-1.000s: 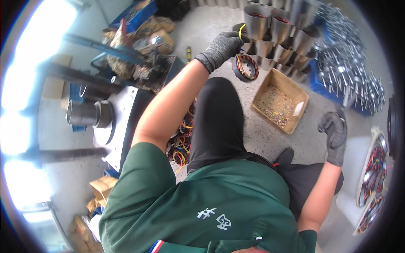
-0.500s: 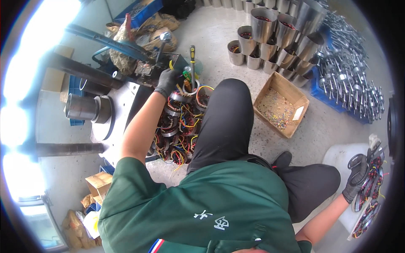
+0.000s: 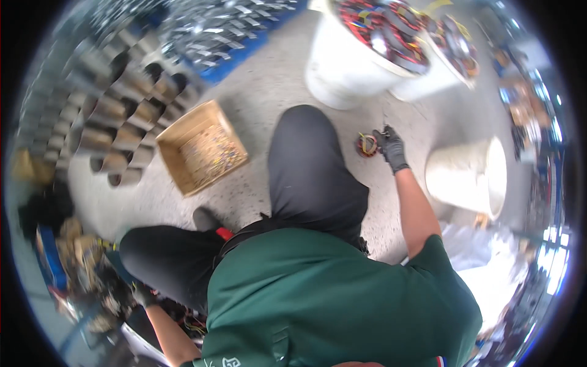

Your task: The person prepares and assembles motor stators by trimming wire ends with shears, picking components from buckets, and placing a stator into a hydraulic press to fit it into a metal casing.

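My right hand (image 3: 392, 150), in a dark grey glove, is out to the right of my knee, above the floor. Its fingers are closed at the edge of a small ring-shaped motor stator (image 3: 367, 145) with red and yellow windings. At the lower left, my gloved left hand (image 3: 143, 296) is small and blurred, so its fingers cannot be made out. Close to it lie wired stators (image 3: 189, 319), partly hidden by my arm and shirt. Two white buckets (image 3: 342, 70) at the top right hold more stators (image 3: 397, 37) with coloured wires.
A cardboard box (image 3: 174, 168) with small coloured scraps stands left of my knees. Behind it are stacked metal cylinders (image 3: 116, 134) and a blue tray (image 3: 235, 58) of metal shafts. Another white bucket (image 3: 449, 174) lies tipped to the right, near white plastic sheeting (image 3: 483, 269).
My view has swung to the right, bringing the white buckets into sight. My right hand now has a stator at its fingers; my left hand now appears low at the left edge.
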Tool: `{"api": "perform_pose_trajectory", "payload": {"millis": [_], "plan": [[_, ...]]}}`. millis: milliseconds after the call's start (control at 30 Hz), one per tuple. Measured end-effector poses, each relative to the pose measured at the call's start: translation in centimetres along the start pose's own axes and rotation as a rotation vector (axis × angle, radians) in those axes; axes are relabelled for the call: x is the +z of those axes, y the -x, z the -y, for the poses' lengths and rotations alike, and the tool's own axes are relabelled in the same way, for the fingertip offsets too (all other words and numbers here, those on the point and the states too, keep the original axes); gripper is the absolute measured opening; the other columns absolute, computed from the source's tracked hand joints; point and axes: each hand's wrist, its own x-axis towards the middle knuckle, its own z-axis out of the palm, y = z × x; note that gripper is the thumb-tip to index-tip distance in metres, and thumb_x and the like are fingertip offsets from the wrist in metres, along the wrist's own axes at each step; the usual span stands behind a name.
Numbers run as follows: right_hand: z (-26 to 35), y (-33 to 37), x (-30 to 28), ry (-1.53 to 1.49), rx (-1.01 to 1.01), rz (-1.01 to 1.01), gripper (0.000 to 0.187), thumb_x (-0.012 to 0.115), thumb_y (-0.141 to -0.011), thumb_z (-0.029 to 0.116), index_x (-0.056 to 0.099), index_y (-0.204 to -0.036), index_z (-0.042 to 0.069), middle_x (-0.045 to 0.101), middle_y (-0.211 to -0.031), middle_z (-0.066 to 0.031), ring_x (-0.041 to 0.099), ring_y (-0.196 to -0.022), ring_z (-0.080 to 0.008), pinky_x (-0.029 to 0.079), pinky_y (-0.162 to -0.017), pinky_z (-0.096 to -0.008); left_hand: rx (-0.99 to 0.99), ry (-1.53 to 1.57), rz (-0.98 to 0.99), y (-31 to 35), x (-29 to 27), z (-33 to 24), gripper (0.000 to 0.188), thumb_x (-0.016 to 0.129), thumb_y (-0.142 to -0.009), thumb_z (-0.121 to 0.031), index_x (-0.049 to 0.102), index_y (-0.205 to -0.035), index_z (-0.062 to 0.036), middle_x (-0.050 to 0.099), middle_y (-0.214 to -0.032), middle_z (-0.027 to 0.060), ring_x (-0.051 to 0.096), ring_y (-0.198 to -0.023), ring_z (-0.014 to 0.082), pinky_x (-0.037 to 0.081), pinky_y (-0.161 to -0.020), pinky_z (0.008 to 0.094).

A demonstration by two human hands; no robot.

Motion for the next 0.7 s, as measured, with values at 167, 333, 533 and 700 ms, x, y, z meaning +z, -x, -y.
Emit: {"api": "perform_pose_trajectory", "payload": {"millis": [167,333,533,700], "plan": [[-8.7,4.9,2.5,0.169,0.386,0.041,0.068,0.065,-0.083,0.066,0.062,-0.119,0.008,0.07,-0.094,-0.0267,0.068,-0.096,-0.0406,0.053,-0.082,-0.0465,0.213,-0.776,0.109,-1.1,1.4,-7.0,0.04,0.053,-0.099,-0.031,0.064,-0.124,-0.0017,0.068,-0.118,0.0126,0.063,-0.106,0.0248,0.051,-0.09,0.0392],[-9.8,6.1,7.6,0.319,0.116,0.184,0.037,0.07,-0.081,0.031,0.059,-0.112,0.014,0.07,-0.09,-0.0214,0.067,-0.094,-0.0376,0.053,-0.082,-0.0464,0.139,-0.105,0.254,-4.3,1.8,-16.6,0.037,0.052,-0.1,-0.023,0.06,-0.128,-0.0004,0.067,-0.119,0.0109,0.063,-0.104,0.0237,0.05,-0.093,0.0357],[-7.6,1.0,10.4,0.47,-0.016,0.064,0.028,0.062,-0.077,0.012,0.063,-0.105,0.01,0.068,-0.101,-0.0211,0.066,-0.093,-0.0379,0.052,-0.083,-0.0447,0.895,-0.672,0.298,1.6,16.2,-24.7,0.03,0.063,-0.095,-0.022,0.065,-0.12,-0.0066,0.066,-0.109,0.0045,0.062,-0.09,0.0151,0.05,-0.073,0.0258],[-11.5,-4.1,14.9,0.494,0.033,0.088,0.02,0.064,-0.077,0.01,0.064,-0.096,0.008,0.066,-0.099,-0.0198,0.064,-0.097,-0.0342,0.051,-0.082,-0.0426,0.696,-0.442,0.439,17.2,32.6,-27.8,0.033,0.06,-0.097,-0.025,0.063,-0.126,-0.0096,0.068,-0.108,0.002,0.064,-0.084,0.0106,0.048,-0.072,0.0233]]}}
